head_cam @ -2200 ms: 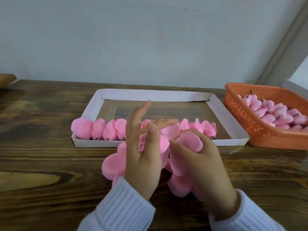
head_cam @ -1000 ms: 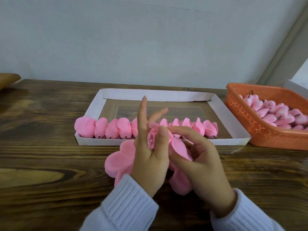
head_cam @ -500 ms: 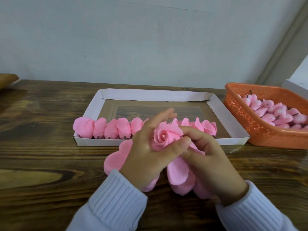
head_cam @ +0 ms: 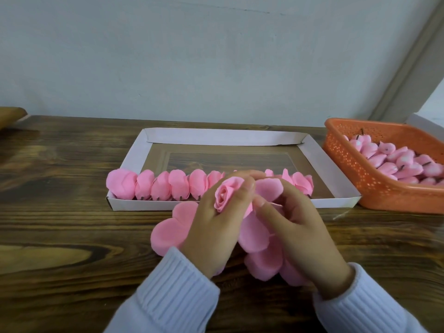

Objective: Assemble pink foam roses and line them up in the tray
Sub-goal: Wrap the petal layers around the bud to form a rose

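Pink foam rose (head_cam: pixel 224 193) gripped between both hands (head_cam: pixel 259 224).

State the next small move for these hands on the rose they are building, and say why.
Probably fold the raised petal round the rose. The left hand grips the rose; the right hand pinches the petal close beside it, not yet pressed on. More loose petals lie on the table.
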Action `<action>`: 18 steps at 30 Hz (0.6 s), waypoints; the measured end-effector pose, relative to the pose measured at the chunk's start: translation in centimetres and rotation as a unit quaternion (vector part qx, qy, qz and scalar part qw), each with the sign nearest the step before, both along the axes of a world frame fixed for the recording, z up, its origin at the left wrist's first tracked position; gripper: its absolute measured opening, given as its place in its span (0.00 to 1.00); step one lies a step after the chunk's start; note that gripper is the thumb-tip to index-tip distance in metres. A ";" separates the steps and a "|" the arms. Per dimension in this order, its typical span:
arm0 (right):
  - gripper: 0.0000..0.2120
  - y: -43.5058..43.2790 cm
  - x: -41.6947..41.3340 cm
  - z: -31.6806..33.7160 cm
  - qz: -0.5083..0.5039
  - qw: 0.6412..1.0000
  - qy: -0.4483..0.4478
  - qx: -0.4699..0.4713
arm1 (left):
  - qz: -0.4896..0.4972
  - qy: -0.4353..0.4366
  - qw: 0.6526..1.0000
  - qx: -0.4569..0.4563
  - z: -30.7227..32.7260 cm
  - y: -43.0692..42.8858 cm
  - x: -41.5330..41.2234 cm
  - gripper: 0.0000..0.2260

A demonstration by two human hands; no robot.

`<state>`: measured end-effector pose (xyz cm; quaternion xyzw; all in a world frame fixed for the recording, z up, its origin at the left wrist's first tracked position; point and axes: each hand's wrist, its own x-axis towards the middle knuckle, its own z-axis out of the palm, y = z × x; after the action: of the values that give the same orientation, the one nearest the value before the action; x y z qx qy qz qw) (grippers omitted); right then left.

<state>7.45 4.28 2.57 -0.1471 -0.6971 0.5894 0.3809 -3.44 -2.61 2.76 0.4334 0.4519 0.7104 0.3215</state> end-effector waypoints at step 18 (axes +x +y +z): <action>0.08 0.0 0.4 0.2 -0.284 0.913 -0.017 0.293 | -0.029 0.015 0.999 -0.040 -0.9 0.4 0.3 0.16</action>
<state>7.81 4.33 2.77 -0.2305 -0.7736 0.2232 0.5465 -3.12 -2.19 1.90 0.4439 0.4722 0.6751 0.3523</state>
